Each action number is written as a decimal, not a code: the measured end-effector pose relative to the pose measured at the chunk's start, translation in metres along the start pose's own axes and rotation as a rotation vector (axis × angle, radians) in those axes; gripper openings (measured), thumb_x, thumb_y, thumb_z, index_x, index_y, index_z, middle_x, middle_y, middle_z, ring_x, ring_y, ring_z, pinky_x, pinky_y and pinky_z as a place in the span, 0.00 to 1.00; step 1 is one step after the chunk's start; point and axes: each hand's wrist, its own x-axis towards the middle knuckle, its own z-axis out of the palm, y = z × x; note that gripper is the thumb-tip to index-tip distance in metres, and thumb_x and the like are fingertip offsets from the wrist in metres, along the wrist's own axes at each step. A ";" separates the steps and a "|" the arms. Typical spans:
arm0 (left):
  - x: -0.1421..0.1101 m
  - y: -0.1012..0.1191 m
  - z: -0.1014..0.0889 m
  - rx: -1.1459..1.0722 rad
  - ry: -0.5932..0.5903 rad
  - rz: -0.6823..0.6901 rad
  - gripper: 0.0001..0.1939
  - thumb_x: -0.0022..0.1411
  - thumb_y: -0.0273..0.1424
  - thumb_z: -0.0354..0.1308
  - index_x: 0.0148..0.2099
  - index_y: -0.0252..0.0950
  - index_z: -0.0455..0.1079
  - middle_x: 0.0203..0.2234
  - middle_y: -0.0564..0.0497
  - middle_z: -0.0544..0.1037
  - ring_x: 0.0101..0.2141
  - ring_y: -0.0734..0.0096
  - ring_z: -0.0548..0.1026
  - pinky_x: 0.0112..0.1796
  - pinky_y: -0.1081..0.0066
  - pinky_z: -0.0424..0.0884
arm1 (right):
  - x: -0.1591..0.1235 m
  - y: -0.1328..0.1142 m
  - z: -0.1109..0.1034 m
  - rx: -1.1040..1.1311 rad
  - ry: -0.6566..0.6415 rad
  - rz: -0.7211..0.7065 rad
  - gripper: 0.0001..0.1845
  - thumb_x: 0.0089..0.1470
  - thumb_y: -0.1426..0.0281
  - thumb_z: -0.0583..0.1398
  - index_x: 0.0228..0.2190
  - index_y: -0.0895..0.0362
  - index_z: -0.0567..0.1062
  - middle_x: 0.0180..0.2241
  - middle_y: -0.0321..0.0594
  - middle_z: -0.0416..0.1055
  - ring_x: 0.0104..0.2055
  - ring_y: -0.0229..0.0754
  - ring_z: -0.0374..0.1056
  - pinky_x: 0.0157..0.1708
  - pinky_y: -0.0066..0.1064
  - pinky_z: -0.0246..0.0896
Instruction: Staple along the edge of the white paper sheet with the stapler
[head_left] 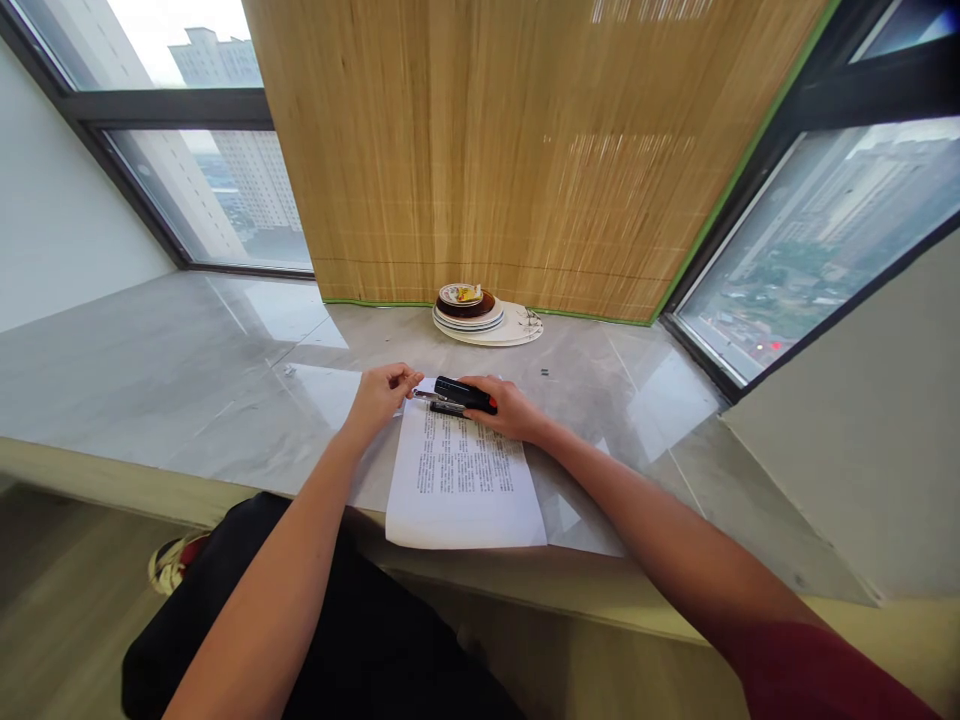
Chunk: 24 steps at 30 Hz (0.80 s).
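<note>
A black stapler [457,392] lies over the upper part of a printed sheet of paper [465,500], its top arm raised from its base and a metal part sticking out at the left end. My right hand [510,408] is wrapped round the stapler's right end, next to a small red spot on it. At the stapler's left end, my left hand [384,392] is closed in a pinch close to the metal part. Whatever is between those fingertips is too small to make out. The paper's lower edge reaches the front edge of the sill.
The grey marble sill [187,370] carries a stack of plates [469,318] on a white oval board [521,325] at the back. Small dark bits [545,372] lie to the right. Behind hangs a bamboo blind [510,160], between windows.
</note>
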 end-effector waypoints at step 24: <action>0.001 -0.001 0.013 0.349 -0.143 0.150 0.05 0.58 0.31 0.69 0.38 0.42 0.83 0.37 0.49 0.87 0.43 0.54 0.78 0.50 0.58 0.71 | 0.000 0.003 0.001 -0.003 0.014 0.000 0.29 0.59 0.69 0.67 0.61 0.52 0.74 0.58 0.47 0.79 0.58 0.55 0.76 0.61 0.49 0.68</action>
